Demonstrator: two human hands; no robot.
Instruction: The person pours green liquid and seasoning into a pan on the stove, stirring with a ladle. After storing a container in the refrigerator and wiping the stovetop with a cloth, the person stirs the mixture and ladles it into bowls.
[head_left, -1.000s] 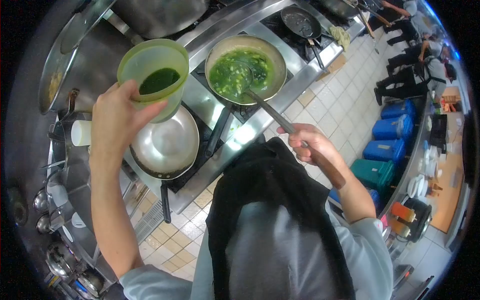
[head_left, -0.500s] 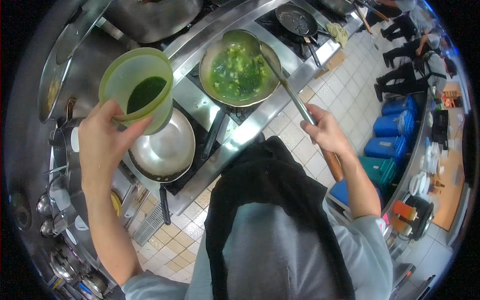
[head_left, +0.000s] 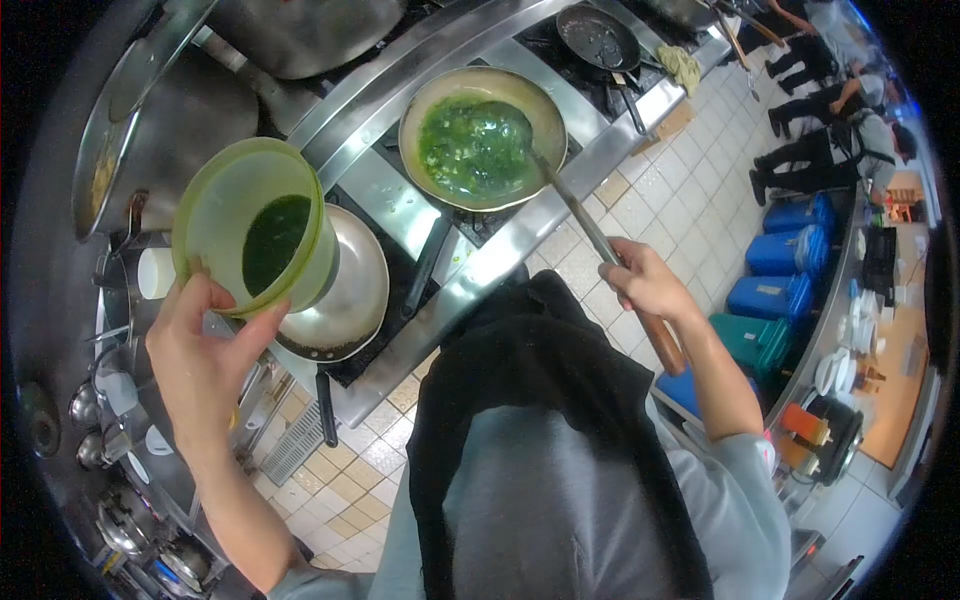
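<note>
My left hand (head_left: pixel 205 340) pinches the rim of a translucent green tub (head_left: pixel 215 200), tilted, with dark green liquid (head_left: pixel 275 245) inside. Below the tub a bare frying pan (head_left: pixel 352 285) rests on the stove, partly hidden by it. My right hand (head_left: pixel 645 278) is closed around the long handle of a ladle (head_left: pixel 585 220), near its wooden end. The ladle's bowl dips into a second frying pan (head_left: pixel 415 95), where green liquid with pale and green chopped pieces (head_left: pixel 470 150) lies.
Farther along the stove sit a dark frying pan (head_left: pixel 598 38) and a cloth (head_left: pixel 680 68). Large pots (head_left: pixel 190 120) stand at the left. Blue bins (head_left: pixel 770 297) and a green bin (head_left: pixel 750 340) line the right side. Several people (head_left: pixel 830 140) stand at the upper right.
The tub has moved left and slightly down with my left hand. The ladle's bowl has shifted from the pan's far rim down into the green liquid, and the contents have swirled.
</note>
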